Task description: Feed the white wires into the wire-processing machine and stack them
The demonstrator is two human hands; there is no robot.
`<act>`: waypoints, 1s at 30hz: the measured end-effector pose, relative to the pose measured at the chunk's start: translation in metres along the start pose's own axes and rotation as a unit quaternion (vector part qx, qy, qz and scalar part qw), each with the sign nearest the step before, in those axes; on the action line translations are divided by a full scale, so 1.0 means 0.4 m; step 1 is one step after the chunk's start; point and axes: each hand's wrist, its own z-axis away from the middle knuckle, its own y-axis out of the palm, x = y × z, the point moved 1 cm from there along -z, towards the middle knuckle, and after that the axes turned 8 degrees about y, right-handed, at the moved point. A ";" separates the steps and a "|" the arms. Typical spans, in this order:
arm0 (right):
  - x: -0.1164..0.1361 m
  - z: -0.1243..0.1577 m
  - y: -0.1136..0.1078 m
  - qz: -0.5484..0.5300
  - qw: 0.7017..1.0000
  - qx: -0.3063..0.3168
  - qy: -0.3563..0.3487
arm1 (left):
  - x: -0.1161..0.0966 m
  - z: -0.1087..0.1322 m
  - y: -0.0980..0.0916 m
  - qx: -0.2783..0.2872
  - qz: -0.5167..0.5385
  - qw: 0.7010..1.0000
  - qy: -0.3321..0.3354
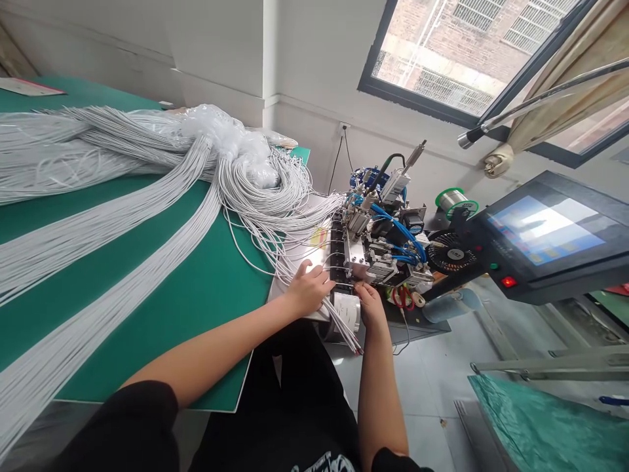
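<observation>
Cable [343,284], slim and white, runs between my hands at the near edge of the pneumatic machine [356,252]. My left hand [310,290], just left of the machine, has thumb and fingers closed on it; my right hand [369,303], at the machine's near end, has its fingertips drawn close together, but I cannot tell whether they grip the cable's end. Several more cables lie across the black strip along the machine's left side, and a small bunch with reddish ends [352,342] hangs in front. I judge plenty is left: long bundles spread over the green counter [221,295] left of the machine, though I can't tell which ends are finished. Clear plastic bags [219,128] there wrap cables; behind the machine, a green-rimmed spool [455,202] carries silvery wire.
</observation>
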 end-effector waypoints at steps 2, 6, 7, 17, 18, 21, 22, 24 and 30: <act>0.000 0.002 0.000 -0.002 1.000 0.003 0.002 | 0.000 0.000 -0.001 -0.002 -0.001 1.000 -0.001; 0.001 0.011 0.002 -0.002 1.000 0.004 0.001 | 0.001 0.003 0.003 -0.001 0.002 1.000 -0.002; 0.002 0.014 0.002 -0.002 1.000 0.003 -0.001 | 0.002 0.003 0.005 -0.003 0.002 1.000 -0.003; 0.005 0.095 -0.077 0.063 0.994 -0.072 -0.059 | 0.007 0.002 -0.006 0.020 0.004 1.000 0.008; 0.011 0.109 -0.089 0.082 0.992 -0.072 -0.059 | 0.008 0.002 -0.007 0.027 0.008 1.000 0.006; 0.033 0.162 -0.113 0.150 0.985 -0.057 -0.061 | 0.009 0.001 -0.006 0.048 0.023 0.999 -0.005; 0.041 0.181 -0.117 0.174 0.981 -0.046 -0.065 | 0.009 0.001 -0.005 0.054 0.028 0.998 -0.011; 0.056 0.217 -0.120 0.228 0.971 -0.014 -0.072 | 0.009 0.002 -0.003 0.063 0.032 0.997 -0.028; 0.069 0.281 -0.098 0.344 0.931 0.108 -0.059 | 0.009 0.002 0.001 0.050 0.032 0.997 -0.052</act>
